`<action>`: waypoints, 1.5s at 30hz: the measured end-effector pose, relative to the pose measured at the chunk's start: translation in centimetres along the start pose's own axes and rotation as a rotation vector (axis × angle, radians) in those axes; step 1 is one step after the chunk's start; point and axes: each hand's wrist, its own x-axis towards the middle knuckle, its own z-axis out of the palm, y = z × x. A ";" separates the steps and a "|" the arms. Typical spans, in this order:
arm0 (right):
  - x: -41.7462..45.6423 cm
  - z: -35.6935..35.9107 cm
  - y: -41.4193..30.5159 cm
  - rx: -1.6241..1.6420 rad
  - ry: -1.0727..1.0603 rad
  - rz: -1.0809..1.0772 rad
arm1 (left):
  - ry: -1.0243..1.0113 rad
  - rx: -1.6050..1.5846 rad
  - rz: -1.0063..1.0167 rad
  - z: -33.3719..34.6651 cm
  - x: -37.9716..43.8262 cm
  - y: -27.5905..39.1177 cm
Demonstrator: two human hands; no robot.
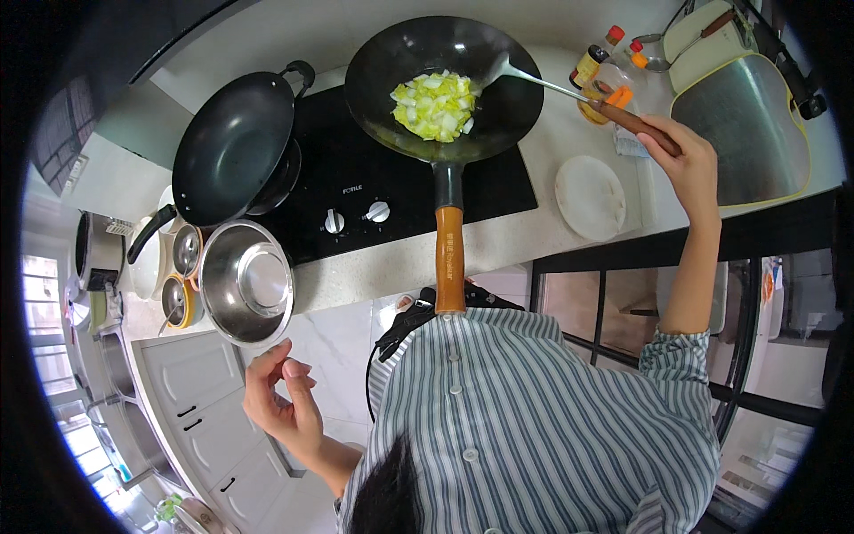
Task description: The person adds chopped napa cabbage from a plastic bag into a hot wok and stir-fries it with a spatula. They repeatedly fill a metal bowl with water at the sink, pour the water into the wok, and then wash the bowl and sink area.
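Note:
My right hand grips the wooden handle of a metal wok spatula, whose blade rests inside a black wok beside the food. Chopped pale green cabbage or a similar leaf vegetable lies heaped in the wok's middle. The wok's wooden handle points towards my body, with neither hand on it. My left hand holds nothing, its fingers bent and apart, just below the rim of a steel bowl at the counter's edge.
A second black pan sits on the left of the black gas hob. Small pots stand farther left. To the right are a white plate, sauce and oil bottles and a yellow-edged board.

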 end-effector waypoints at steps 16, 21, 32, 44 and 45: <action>1.2 9.0 5.8 0.325 -0.095 -0.105 | 0.019 0.122 -0.053 4.0 -3.6 5.4; 2.3 10.6 6.8 0.497 -0.088 -0.093 | 0.122 0.147 -0.147 4.4 -6.8 5.7; 4.3 14.7 11.4 0.415 -0.205 -0.075 | 0.261 0.132 -0.342 4.3 -10.3 6.7; -4.6 6.6 -5.7 0.697 0.332 -0.150 | 0.371 -0.036 -0.760 -5.9 -9.1 -14.1; -6.0 6.3 -8.8 0.793 0.329 -0.212 | 0.324 -0.062 -0.785 -6.3 -7.9 -17.2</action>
